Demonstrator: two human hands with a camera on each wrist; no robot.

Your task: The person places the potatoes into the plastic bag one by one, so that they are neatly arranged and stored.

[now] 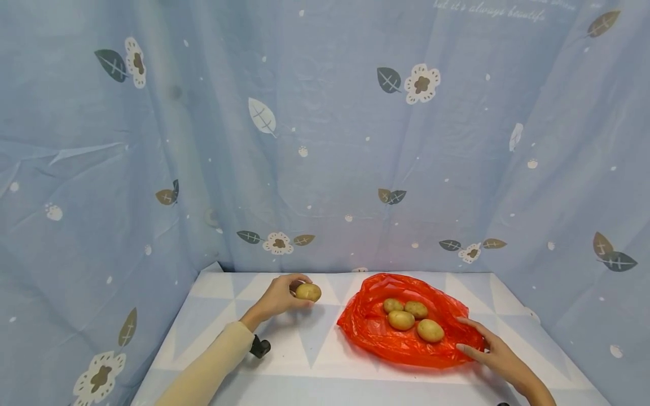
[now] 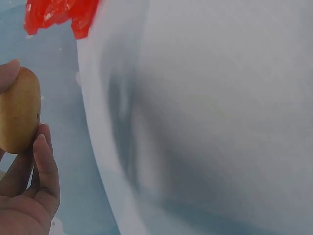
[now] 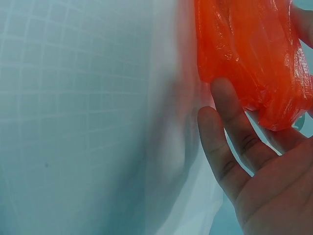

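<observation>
My left hand [image 1: 278, 299] pinches a potato [image 1: 308, 292] between thumb and fingers, above the table left of a red plastic bag [image 1: 363, 338]. In the left wrist view the held potato [image 2: 20, 111] is partly cut off by the frame's edge. The bag lies with its mouth spread open, and several potatoes [image 1: 401, 320] sit grouped inside it. At the bag's right edge rests my right hand [image 1: 503, 361], fingers spread and touching the plastic. The right wrist view shows these fingers [image 3: 236, 122] loosely extended against the red bag [image 3: 244, 54].
A table [image 1: 274, 389] with a white and pale-blue triangle-patterned cover carries everything. A blue curtain [image 1: 325, 169] printed with flowers and leaves surrounds its back and sides. A black wrist-worn device [image 1: 260, 347] shows beside my left wrist.
</observation>
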